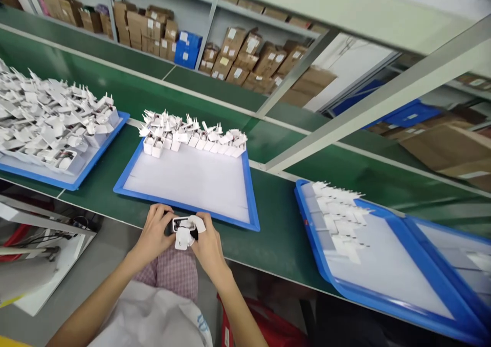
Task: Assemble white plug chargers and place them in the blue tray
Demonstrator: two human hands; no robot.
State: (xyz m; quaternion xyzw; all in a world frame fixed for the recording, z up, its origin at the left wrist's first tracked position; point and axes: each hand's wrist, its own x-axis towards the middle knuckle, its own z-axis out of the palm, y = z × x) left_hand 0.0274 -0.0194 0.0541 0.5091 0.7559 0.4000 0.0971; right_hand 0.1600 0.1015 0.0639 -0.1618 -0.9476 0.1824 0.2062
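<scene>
At the front edge of the bench, both my hands hold a small white plug-in device housing [184,230] whose inside faces up. Dark parts show in its opening, and a white flap hangs at its near side. My left hand [156,233] pinches its left end between thumb and fingers, over a dark piece I cannot make out. On the right end, my right hand [208,242] has its fingers closed around a curved white part. Just beyond my hands lies a blue-rimmed tray [251,193], with white plug housings [207,141] lined up along its far side.
To the left, another blue-rimmed tray [79,180] is heaped with white housings [49,119]. Two blue trays [326,270] on the right overlap and carry white pieces with pins. A slanted metal post [345,109] rises behind the bench. Cardboard boxes [149,27] fill the shelves beyond.
</scene>
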